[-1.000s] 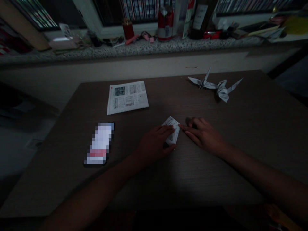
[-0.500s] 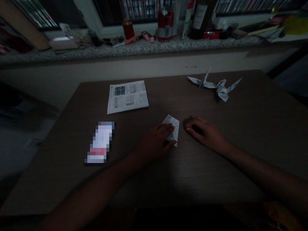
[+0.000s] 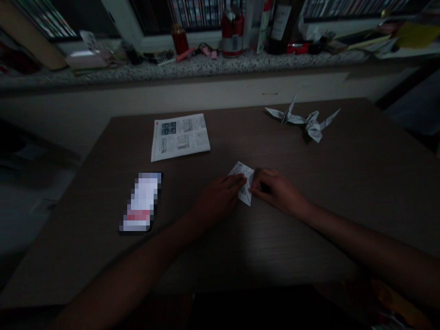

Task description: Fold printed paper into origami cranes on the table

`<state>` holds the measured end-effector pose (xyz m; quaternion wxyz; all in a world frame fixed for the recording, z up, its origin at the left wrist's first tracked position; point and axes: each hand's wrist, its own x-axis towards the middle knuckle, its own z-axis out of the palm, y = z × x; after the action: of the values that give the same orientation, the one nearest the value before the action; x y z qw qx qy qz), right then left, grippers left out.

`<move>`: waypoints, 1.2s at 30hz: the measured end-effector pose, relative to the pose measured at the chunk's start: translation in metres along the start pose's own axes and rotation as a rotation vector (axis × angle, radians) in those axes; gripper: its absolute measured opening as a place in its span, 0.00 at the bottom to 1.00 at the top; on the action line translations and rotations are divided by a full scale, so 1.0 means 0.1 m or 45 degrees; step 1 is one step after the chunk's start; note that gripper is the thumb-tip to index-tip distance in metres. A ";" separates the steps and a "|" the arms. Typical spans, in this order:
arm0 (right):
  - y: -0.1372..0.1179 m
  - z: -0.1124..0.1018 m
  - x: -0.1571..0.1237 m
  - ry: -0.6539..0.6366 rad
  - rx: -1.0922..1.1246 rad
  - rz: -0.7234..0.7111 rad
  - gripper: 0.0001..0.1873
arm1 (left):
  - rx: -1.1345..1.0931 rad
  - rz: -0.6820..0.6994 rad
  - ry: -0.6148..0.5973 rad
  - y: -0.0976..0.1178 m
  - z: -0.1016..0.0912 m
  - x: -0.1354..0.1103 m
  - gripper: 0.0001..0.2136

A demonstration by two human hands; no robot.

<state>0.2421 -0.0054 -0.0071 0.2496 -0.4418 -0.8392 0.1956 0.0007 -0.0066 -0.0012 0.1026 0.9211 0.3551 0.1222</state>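
A small piece of folded printed paper [image 3: 245,196] lies on the brown table, its pointed lower corner toward me. My left hand [image 3: 222,195] rests over its left part, fingers stretched out flat and pressing it down; the thumb is hidden. At the paper's right edge, my right hand [image 3: 270,187] has thumb and index finger closed together on the edge, the other fingers curled. Beyond, toward the back right, stand two folded paper cranes [image 3: 288,114] made of similar printed paper.
A folded newspaper sheet [image 3: 182,137] lies at the back left of the table [image 3: 213,261]. Nearer me on the left is a phone [image 3: 140,201] with its screen lit. Jars, a can [image 3: 233,34], a bottle [image 3: 280,27] and clutter line the stone windowsill [image 3: 206,68].
My right hand has moved left from the bare table to the paper's right edge and closed there. My left hand's fingers have drawn together on the paper. The view has shifted slightly.
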 end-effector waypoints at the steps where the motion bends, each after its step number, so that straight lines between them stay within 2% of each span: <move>1: -0.02 0.00 -0.01 -0.010 0.011 -0.008 0.03 | 0.003 -0.002 0.005 0.00 0.00 0.00 0.22; 11: -0.23 0.05 -0.20 -0.138 0.021 0.004 0.04 | -0.002 0.010 0.016 -0.02 0.01 0.00 0.22; 14: -0.20 0.02 -0.20 -0.148 0.095 -0.040 0.04 | 0.003 0.004 0.012 -0.02 0.02 -0.01 0.22; 17: -0.14 -0.04 -0.19 -0.090 0.189 -0.071 0.03 | -0.002 0.010 0.016 -0.02 0.02 -0.01 0.22; 19: -0.09 -0.08 -0.17 -0.020 0.155 -0.096 0.05 | -0.019 0.012 0.028 -0.02 0.02 -0.01 0.22; 23: 0.03 -0.11 -0.11 0.066 -0.034 -0.164 0.14 | -0.058 0.018 0.044 -0.02 0.01 -0.01 0.21; 28: 0.11 -0.07 -0.05 0.033 -0.084 -0.185 0.21 | -0.093 0.003 0.024 -0.03 -0.02 -0.02 0.20; 36: 0.10 -0.03 -0.03 0.024 -0.119 -0.179 0.19 | -0.122 -0.014 0.058 -0.05 0.00 -0.04 0.19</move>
<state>0.2515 -0.0018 -0.0110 0.2498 -0.3949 -0.8739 0.1342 -0.0057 -0.0055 -0.0032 0.1392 0.9102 0.3562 0.1593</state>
